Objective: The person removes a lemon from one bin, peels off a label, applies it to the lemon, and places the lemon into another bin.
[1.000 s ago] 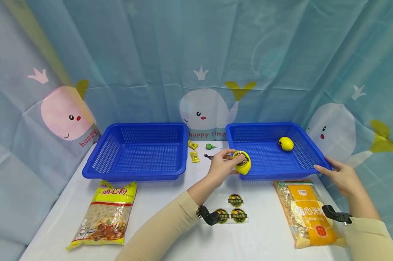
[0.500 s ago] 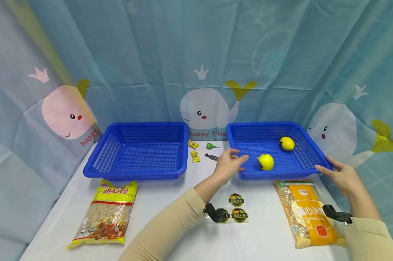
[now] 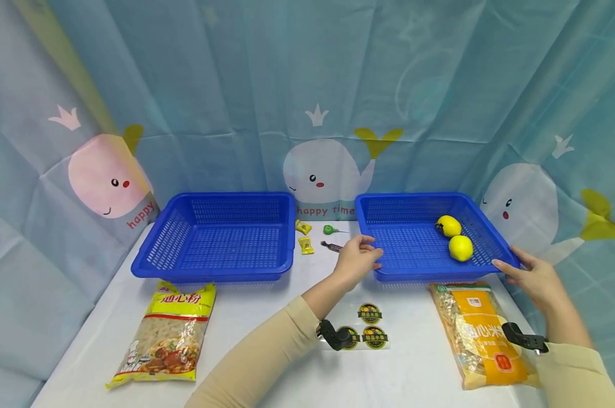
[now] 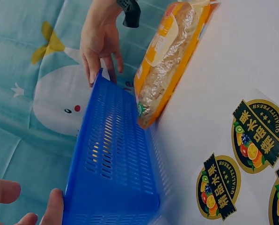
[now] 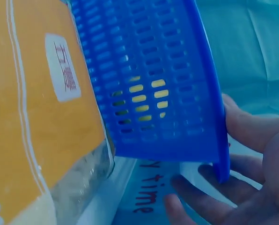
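Observation:
Two lemons point(image 3: 461, 248) point(image 3: 448, 226) lie close together at the right side of the right blue basket point(image 3: 414, 275); a dark sticker shows on the farther one. My left hand point(image 3: 357, 262) is at that basket's near left corner, holding nothing, with relaxed fingers. In the left wrist view a fingertip point(image 4: 54, 206) is against the basket's rim. My right hand point(image 3: 537, 279) holds the near right corner, thumb on one side of the rim and fingers on the other, as the right wrist view shows. Through the basket's slots there, yellow point(image 5: 138, 98) is visible.
A second blue basket point(image 3: 210, 275) stands left. Between the baskets lie wrapped candies point(image 3: 305, 245), a green lollipop point(image 3: 330, 229) and a dark-wrapped stick point(image 3: 331, 246). A sticker sheet point(image 3: 370, 326) and two pasta bags point(image 3: 164, 334) point(image 3: 486, 334) lie nearer.
My left hand let go of a lemon inside the right basket. That lemon then rolled right, beside the other one. My right hand stayed at the basket's corner.

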`<state>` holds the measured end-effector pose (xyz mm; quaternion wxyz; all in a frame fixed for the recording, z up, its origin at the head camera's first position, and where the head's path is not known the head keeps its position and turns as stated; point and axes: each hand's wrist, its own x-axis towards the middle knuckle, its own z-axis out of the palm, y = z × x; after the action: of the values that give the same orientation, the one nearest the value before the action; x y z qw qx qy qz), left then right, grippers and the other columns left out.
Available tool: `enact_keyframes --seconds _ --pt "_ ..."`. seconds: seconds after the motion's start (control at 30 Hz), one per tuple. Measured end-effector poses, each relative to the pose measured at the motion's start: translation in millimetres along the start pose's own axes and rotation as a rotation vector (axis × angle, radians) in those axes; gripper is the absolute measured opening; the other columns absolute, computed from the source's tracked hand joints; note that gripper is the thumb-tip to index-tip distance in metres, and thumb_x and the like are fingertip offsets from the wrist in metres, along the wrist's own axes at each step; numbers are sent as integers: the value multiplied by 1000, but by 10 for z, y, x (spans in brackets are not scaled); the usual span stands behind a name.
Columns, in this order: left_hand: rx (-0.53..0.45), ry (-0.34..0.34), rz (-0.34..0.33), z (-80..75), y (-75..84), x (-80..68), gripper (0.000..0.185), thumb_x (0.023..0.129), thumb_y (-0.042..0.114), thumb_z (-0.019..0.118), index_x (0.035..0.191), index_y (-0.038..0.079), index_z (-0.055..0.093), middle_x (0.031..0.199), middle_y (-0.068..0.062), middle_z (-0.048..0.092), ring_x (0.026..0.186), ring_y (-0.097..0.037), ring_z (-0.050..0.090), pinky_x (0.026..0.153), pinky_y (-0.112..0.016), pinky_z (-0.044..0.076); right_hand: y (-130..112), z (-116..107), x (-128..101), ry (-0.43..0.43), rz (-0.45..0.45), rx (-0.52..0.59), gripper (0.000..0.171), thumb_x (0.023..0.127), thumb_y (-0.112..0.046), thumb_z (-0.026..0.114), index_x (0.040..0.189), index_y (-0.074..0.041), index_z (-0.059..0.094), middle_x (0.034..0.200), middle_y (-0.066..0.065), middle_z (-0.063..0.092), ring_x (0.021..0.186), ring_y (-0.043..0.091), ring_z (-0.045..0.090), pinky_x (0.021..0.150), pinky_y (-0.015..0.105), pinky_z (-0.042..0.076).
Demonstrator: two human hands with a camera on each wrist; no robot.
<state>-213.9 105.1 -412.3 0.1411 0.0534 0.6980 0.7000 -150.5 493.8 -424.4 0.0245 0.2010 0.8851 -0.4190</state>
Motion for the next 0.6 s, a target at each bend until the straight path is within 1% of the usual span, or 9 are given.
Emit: enact_keyframes --seconds 0.13,0.23,0.3,0.37,0.43,0.47,0.5,0.57,0.6 --pt "-9 -28 28 -77 20 -43 30 96 7 66 125 4 61 100 -8 60 95 -24 68 77 -29 62 -39 24 -49 92 30 1 91 98 -55 56 161 -8 9 157 40 19 135 59 34 104 71 35" --pt "11 -68 57 -212 57 -109 33 97 9 65 130 4 60 103 -8 61 102 -30 67 78 -31 62 -102 29 -108 164 38 2 91 97 -57 56 161 -10 12 160 34 17 141 60 25 105 73 32" --pt "28 -96 83 -328 77 -162 35 98 11 64 132 3 59 106 -9 61 107 -33 66 79 -32 62 -148 28 -152 221 49 18 89 96 -58 57 161 -12 17 163 28 17 145 55 23 109 71 31" --pt "53 -116 109 -457 93 -221 36 98 12 64 132 3 60 108 -11 61 105 -32 66 79 -33 62 -196 36 -206 287 70 53 86 95 -60 57 161 -16 23 165 21 20 149 48 22 113 66 30" --pt "82 -122 138 -592 111 -290 34 98 13 64 130 3 61 109 -13 63 104 -31 66 78 -34 62 -245 46 -269 345 78 103 81 94 -61 58 160 -23 29 166 10 26 152 37 25 117 57 31" --pt "101 -119 150 -665 122 -328 33 98 13 64 129 4 61 109 -14 64 103 -29 67 78 -34 62 -272 55 -302 366 75 127 77 94 -59 60 158 -27 33 165 4 30 152 30 29 118 47 33" --pt "122 -113 166 -745 135 -370 32 98 14 64 128 4 62 109 -14 65 103 -28 67 78 -34 62 -302 65 -336 380 59 156 74 94 -58 61 157 -29 37 163 -1 36 149 23 35 117 36 36" --pt "168 -93 196 -933 162 -454 32 98 14 65 128 4 62 110 -15 66 103 -27 67 79 -34 62 -369 90 -411 389 7 199 68 93 -54 64 153 -30 43 151 -13 50 136 4 49 107 15 41" --pt "195 -80 215 -1044 175 -497 33 98 15 66 128 5 62 111 -15 67 103 -27 67 79 -35 62 -407 108 -448 377 -30 224 66 93 -53 65 152 -30 46 143 -19 56 126 -5 53 99 7 42"
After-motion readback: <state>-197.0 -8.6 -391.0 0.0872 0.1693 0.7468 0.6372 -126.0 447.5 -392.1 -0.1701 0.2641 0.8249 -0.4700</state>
